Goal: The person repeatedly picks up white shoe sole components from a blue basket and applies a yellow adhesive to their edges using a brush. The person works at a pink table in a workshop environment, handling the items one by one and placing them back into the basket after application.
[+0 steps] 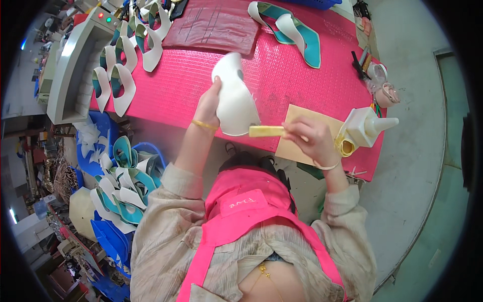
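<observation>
My left hand [207, 104] grips a white curved shoe upper [232, 95] by its left side, thumb on its face, above the near edge of the pink table. In my right hand [311, 135], pinched between thumb and fingers, is a flat yellow brush [266, 131]. Its far end meets the upper's lower right edge; the bristles cannot be made out clearly. Just right of that hand a small round yellowish pot [346, 147] stands beside a white bottle with a cone nozzle [370, 126]. Under the hand lies a tan board [302, 115].
Several white-and-teal uppers [123, 88] stand at the table's left beside a grey machine [75, 65]. Another teal-lined upper [297, 32] lies at the back, near a dark red sheet [211, 27]. Blue bins with more uppers [126, 189] are at my left. Tools [363, 63] lie at the right edge.
</observation>
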Tool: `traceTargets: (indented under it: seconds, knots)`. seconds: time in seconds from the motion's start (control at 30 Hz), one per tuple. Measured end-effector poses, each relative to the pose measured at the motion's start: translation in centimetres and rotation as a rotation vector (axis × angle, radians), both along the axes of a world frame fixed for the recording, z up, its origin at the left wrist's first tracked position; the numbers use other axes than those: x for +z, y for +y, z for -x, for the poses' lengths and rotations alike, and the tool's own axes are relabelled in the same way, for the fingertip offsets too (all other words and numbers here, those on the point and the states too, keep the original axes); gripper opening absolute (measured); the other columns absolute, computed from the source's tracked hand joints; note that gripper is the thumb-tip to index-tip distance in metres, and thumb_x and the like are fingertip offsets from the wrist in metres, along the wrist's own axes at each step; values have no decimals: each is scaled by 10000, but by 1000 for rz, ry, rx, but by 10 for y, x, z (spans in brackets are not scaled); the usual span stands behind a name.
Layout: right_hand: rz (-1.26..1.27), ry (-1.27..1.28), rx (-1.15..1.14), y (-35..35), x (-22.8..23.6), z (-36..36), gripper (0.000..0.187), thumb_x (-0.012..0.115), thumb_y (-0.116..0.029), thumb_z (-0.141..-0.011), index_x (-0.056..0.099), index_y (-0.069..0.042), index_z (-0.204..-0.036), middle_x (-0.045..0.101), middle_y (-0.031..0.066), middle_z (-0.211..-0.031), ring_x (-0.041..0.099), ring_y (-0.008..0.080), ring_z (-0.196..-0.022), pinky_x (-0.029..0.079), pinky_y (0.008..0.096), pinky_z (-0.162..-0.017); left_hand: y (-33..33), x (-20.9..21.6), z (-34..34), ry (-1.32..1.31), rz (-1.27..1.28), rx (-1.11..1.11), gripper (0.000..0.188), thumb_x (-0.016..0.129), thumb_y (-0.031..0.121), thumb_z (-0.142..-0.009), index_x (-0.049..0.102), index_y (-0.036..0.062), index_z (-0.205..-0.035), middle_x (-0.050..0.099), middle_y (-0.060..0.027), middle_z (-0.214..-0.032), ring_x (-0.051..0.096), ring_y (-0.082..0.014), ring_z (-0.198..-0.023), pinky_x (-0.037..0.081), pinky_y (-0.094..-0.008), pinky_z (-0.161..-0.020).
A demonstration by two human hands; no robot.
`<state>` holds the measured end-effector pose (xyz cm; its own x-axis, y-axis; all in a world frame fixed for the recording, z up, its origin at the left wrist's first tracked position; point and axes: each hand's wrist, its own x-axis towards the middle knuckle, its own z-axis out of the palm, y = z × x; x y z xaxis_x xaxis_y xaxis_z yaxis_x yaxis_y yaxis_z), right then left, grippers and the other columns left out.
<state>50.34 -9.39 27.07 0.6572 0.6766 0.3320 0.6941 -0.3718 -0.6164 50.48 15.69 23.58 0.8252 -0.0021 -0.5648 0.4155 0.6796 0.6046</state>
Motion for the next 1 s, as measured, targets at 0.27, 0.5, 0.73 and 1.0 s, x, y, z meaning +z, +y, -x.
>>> traceTargets:
  seconds: [0.27, 0.5, 0.73, 1.0]
  knots:
    - [-407, 440, -219, -35, -1, 1, 129, 649, -8, -702, 591, 13, -815, 594, 82, -781, 594, 153, -750, 466, 255, -654, -57, 31, 54, -358, -173, -233, 413, 549, 94, -805, 409, 9, -1183, 527, -54, -1071, 518, -125, -961, 421, -267, -814]
    - [-124, 71, -126, -54, 9, -7, 180, 692, -112, -661, 618, -48, -813, 585, 101, -724, 582, 241, -656, 467, 276, -583, -76, 43, 47, -389, -50, -33, 341, 444, 223, -874, 438, 16, -1145, 544, -85, -1032, 553, -178, -934, 457, -307, -788]
    - [-269, -17, -251, -42, 14, -14, 174, 714, -127, -632, 608, -66, -756, 585, 82, -687, 581, 219, -622, 456, 298, -532, -81, 35, 39, -277, 281, -55, 394, 429, 283, -886, 403, 30, -1187, 525, -95, -1088, 518, -195, -1001, 414, -328, -861]
    - [-509, 120, -453, -44, -9, -20, 162, 695, -87, -647, 600, -45, -771, 578, 87, -687, 575, 233, -642, 455, 289, -538, -104, 31, 33, -392, 178, -35, 418, 481, 215, -868, 366, 32, -1227, 498, -84, -1137, 484, -208, -1052, 387, -362, -909]
